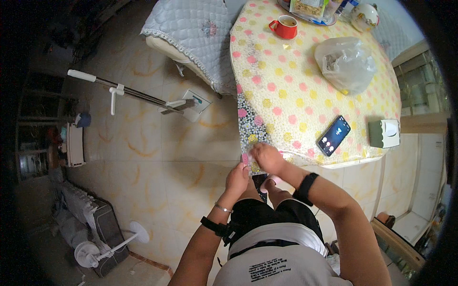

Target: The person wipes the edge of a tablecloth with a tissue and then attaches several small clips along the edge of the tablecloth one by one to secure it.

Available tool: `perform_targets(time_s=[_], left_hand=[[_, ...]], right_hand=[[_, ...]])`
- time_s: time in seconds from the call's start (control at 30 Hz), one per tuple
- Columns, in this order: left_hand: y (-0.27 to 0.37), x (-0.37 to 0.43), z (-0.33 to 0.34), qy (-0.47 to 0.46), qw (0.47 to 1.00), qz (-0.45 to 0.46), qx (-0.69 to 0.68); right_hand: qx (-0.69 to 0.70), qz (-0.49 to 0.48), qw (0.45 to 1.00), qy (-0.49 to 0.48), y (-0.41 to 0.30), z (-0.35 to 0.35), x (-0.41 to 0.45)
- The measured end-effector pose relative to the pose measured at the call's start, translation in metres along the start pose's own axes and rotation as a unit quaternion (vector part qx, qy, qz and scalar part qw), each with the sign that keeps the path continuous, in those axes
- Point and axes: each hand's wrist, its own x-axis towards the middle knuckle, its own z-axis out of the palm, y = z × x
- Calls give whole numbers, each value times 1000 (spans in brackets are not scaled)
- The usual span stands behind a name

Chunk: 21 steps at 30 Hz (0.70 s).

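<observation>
A clear plastic tablecloth [282, 118] with pink and yellow flowers covers the table. Its flap [252, 123] hangs past the near left side and looks darker there. My left hand [238, 177] grips the flap's edge between thumb and fingers, just in front of my legs. Over the same flap, slightly to the right, is my right hand [266, 158] with its fingers curled down. Motion blurs those fingertips, so whether they pinch the plastic is unclear. A smartphone [334, 136] with a lit screen lies on the cloth to the right of my right hand.
On the table are a tissue box [384, 133], a plastic bag [345, 66], a red mug [286, 28] and a tray [331, 22] of packets. A quilted-covered chair [193, 39] adjoins the left side. A broom [136, 93], a dustpan [196, 107] and a white fan [87, 254] stand left.
</observation>
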Motion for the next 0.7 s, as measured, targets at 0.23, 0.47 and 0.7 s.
perform_targets(time_s=[0.23,0.47,0.7], left_hand=[[16,3,-9,-36,999,-13,-20],[12,2,-6,-61,994,-80,-47],[25,2,-13,-72,992,-84,-58]], right_hand=[[-27,103,987,119,20,-9,36],[70,-23,997,11,-12,2,-14],[-37,112,984,135,17,-5,42]])
